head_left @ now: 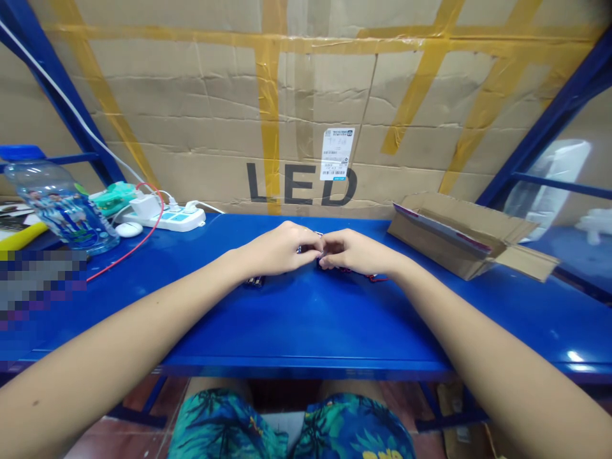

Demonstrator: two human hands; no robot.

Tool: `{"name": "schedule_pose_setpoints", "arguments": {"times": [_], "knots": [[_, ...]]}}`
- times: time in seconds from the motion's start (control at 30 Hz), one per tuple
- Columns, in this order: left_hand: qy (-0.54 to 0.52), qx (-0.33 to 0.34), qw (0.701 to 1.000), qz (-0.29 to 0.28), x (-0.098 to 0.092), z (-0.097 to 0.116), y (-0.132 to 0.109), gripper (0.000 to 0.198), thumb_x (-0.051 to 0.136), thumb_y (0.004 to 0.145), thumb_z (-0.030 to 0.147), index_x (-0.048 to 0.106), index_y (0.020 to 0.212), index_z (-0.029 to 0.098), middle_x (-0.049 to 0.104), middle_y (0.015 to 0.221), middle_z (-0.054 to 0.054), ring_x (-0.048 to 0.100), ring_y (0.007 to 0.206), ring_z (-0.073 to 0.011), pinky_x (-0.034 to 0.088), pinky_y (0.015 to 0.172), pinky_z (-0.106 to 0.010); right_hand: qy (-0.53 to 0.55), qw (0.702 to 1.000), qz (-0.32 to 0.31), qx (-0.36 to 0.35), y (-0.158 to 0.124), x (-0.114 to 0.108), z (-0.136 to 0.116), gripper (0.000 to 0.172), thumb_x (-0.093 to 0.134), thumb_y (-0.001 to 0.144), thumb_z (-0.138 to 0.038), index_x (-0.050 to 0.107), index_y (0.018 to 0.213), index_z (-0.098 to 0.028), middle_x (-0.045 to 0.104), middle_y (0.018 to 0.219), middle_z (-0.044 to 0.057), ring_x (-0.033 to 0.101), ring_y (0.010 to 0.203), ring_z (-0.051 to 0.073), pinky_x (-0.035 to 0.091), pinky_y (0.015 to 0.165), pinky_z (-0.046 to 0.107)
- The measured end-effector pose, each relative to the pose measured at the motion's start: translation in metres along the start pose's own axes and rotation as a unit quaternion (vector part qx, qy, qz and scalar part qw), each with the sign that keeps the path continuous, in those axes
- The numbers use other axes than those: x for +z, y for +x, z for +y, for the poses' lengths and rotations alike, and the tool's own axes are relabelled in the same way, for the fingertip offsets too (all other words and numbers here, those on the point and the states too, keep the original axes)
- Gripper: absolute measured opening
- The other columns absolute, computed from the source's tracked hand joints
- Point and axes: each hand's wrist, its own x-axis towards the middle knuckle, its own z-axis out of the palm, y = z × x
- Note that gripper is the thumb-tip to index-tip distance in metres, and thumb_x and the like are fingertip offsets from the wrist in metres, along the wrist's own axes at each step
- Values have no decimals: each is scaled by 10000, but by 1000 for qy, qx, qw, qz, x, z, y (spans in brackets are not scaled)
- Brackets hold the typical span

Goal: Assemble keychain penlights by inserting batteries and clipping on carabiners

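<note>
Over the middle of the blue table (306, 325), my left hand (287, 250) and my right hand (354, 250) meet with their fingertips pinched together. Between them is a small dark thing, mostly hidden by the fingers, whose kind I cannot make out. Both hands are closed. Beneath my left wrist lie some small dark pieces with shiny spots (255, 281), partly covered by the arm. Thin red wire (377, 278) sticks out on the table below my right hand; the rest of it is hidden.
An open cardboard box (435, 248) stands to the right. On the left are a plastic bottle (67, 207) with a blue cap, a white power strip (176, 217) with plugs, and a red cable (138, 244). A large cardboard sheet (191, 127) closes off the back, between blue metal posts.
</note>
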Motion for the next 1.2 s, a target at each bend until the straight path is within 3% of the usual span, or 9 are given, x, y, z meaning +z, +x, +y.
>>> {"name": "schedule_pose_setpoints", "arguments": {"times": [0.1, 0.23, 0.37, 0.5, 0.7, 0.87, 0.97, 1.1, 1.2], "knots": [[-2, -1, 1000, 8, -1, -1, 0, 175, 559, 904, 200, 733, 896, 193, 761, 916, -28, 680, 826, -157, 478, 793, -274, 6, 1000, 2, 6, 0, 0, 0, 83, 653, 758, -246, 636, 809, -183, 667, 747, 6, 570, 653, 138, 437, 622, 262], [36, -63, 997, 12, 0, -7, 0, 195, 526, 905, 198, 715, 945, 177, 751, 904, -42, 666, 798, -168, 470, 735, -281, 7, 1000, -1, 4, 0, 0, 1, 117, 664, 756, -263, 647, 834, -177, 665, 740, 2, 577, 677, 146, 441, 644, 266], [116, -82, 988, -66, 6, -14, -1, 236, 512, 922, 217, 727, 1017, 202, 750, 1021, -70, 677, 922, -224, 466, 774, -315, -13, 1000, -5, -9, 2, 0, 4, 153, 659, 761, -268, 674, 877, -171, 673, 757, 1, 577, 694, 149, 430, 648, 264], [148, -83, 977, -131, 13, -14, -2, 239, 498, 942, 229, 734, 984, 232, 749, 979, -66, 688, 911, -242, 466, 757, -327, -24, 999, -11, -19, 3, -1, 7, 162, 646, 772, -266, 680, 897, -168, 679, 761, 9, 590, 711, 158, 432, 650, 266], [159, -119, 970, -141, 19, -14, -1, 208, 477, 941, 194, 678, 993, 207, 735, 1024, -91, 687, 931, -256, 458, 722, -327, -24, 999, -14, -19, 3, -1, 7, 153, 650, 774, -260, 668, 897, -171, 689, 778, 16, 608, 726, 167, 443, 653, 270], [143, -140, 967, -159, 12, -14, -2, 115, 506, 933, 239, 603, 916, 179, 716, 963, -91, 662, 826, -238, 413, 639, -308, -16, 1000, -19, -14, 2, -1, 5, 146, 648, 772, -253, 656, 891, -169, 674, 759, 11, 592, 701, 153, 440, 635, 260], [113, -113, 981, -114, 7, -15, -1, 101, 518, 918, 221, 601, 882, 175, 700, 910, -76, 632, 802, -216, 409, 660, -304, -4, 1000, -16, -13, 2, 0, 4, 135, 656, 767, -262, 645, 867, -171, 671, 751, 11, 598, 704, 154, 453, 650, 264], [21, -120, 992, 25, 6, -15, 2, 86, 556, 902, 211, 628, 877, 171, 690, 848, -39, 611, 771, -173, 417, 689, -288, 12, 1000, -9, 11, 1, 1, 4, 123, 658, 766, -259, 619, 851, -179, 675, 729, 13, 611, 680, 157, 463, 641, 272], [-52, -129, 988, 64, 7, -11, 3, 77, 597, 891, 236, 643, 883, 175, 681, 807, -11, 596, 736, -147, 420, 679, -272, 7, 1000, -3, 20, -1, 1, 2, 104, 654, 774, -242, 602, 842, -182, 688, 751, 26, 623, 691, 162, 471, 644, 276]]}}
